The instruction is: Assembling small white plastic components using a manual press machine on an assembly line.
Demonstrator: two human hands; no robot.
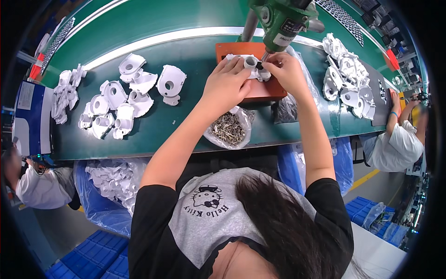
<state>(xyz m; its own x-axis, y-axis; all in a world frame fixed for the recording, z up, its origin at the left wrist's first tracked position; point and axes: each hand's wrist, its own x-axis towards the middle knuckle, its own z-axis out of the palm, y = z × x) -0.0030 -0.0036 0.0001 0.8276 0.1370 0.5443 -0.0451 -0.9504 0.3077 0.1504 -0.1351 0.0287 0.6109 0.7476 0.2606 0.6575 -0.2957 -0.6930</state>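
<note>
A white plastic housing (263, 74) with a round tube (251, 62) sits on the orange base (227, 48) of a green press (280, 25). My left hand (226, 83) lies over the housing's left side, fingers along its top and thumb at its near edge, holding it. On the other side, my right hand (287, 70) is closed in a pinch beside the tube, below the press's spindle. A small black piece (259, 65) shows at its fingertips. Whatever lies between those fingertips is too small to make out.
Loose white housings (114, 95) lie on the green table left, more are heaped right (348, 79). A bag of small metal pins (227, 129) and a bag of dark parts (284, 110) sit before the press. A lined bin (100, 209) stands below. Co-workers sit at both sides.
</note>
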